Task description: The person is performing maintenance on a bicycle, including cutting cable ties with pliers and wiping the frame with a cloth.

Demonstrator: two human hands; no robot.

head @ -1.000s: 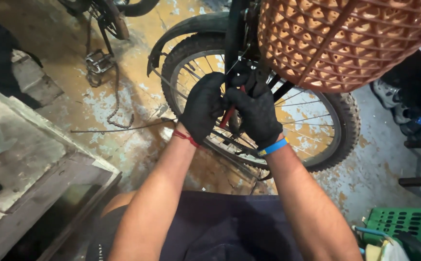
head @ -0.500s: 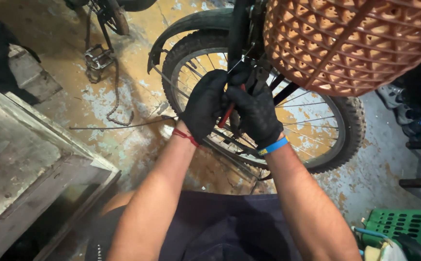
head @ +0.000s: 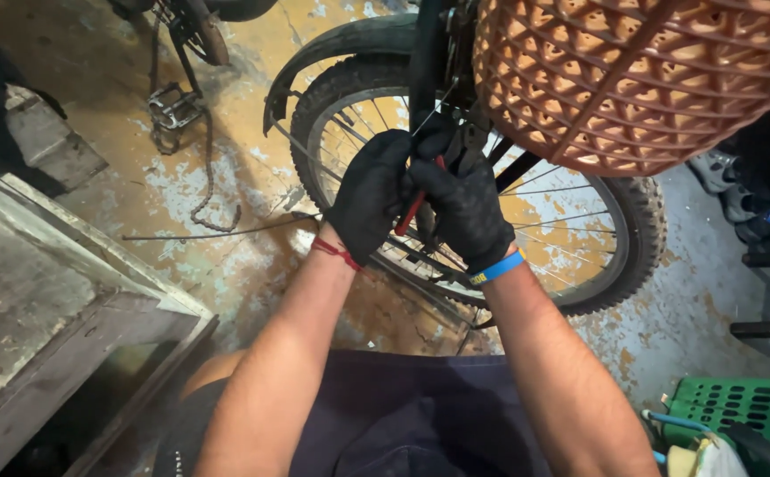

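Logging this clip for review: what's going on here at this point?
A person in black gloves works at the front of a bicycle. The left hand and right hand close together around a red-handled tool, pressed against the dark frame beside the spoked front wheel. A woven orange plastic basket hangs above. A loose chain lies on the stained concrete floor.

A red-handled tool (head: pixel 413 210) is gripped between two black-gloved hands, the left hand (head: pixel 369 196) and the right hand (head: pixel 466 212) pressed together in front of a bicycle wheel (head: pixel 619 256). The tool's head is hidden among the frame parts, so its kind cannot be told; possibly pliers. An orange lattice basket (head: pixel 632 79) is mounted above the wheel. A pedal (head: pixel 171 109) with a chain (head: pixel 211 181) is seen on the stained floor, and a green crate (head: pixel 743 406) at lower right.
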